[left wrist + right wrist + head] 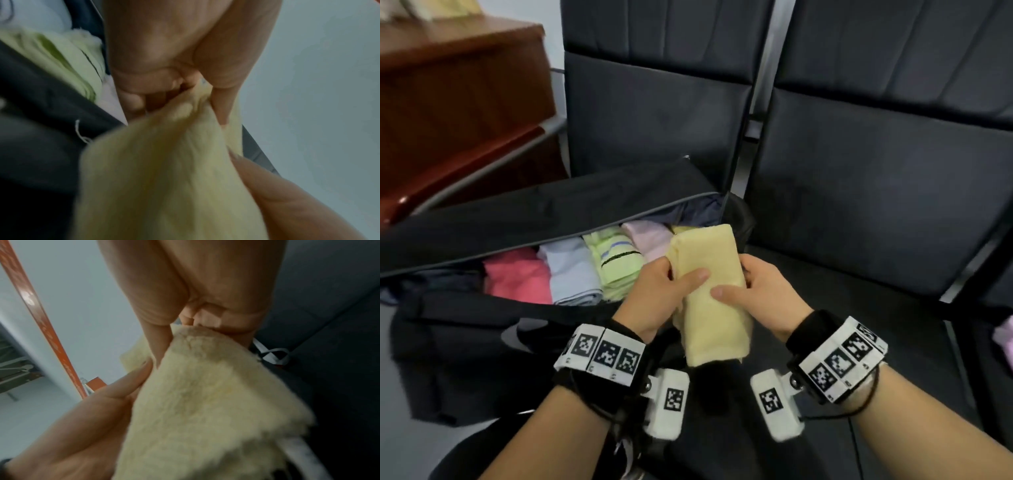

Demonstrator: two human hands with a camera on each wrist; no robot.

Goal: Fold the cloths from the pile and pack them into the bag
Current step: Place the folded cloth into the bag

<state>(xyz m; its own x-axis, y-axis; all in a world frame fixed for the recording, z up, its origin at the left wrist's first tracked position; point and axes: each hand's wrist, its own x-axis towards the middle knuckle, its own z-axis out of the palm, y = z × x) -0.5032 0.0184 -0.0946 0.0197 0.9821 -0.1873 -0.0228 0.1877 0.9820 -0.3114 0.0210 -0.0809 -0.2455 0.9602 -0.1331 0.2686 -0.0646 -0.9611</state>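
A folded pale yellow cloth (709, 274) (164, 178) (205, 402) is held upright between both hands at the right end of the open black bag (517, 212). My left hand (667, 291) grips its left edge, thumb across the front. My right hand (753, 291) grips the right edge, thumb on the front too. Inside the bag stand folded cloths in a row: pink (517, 277), pale blue (571, 270), light green striped (616, 260) and pale pink (650, 236). In the left wrist view, curled fingers (133, 100) pinch the yellow cloth.
Dark seats (876, 188) stand behind and to the right, and the bag lies on one of them. A brown wooden cabinet (458, 102) is at the upper left. A scrap of pale pink fabric (1005, 335) shows at the right edge. Grey floor lies at the left.
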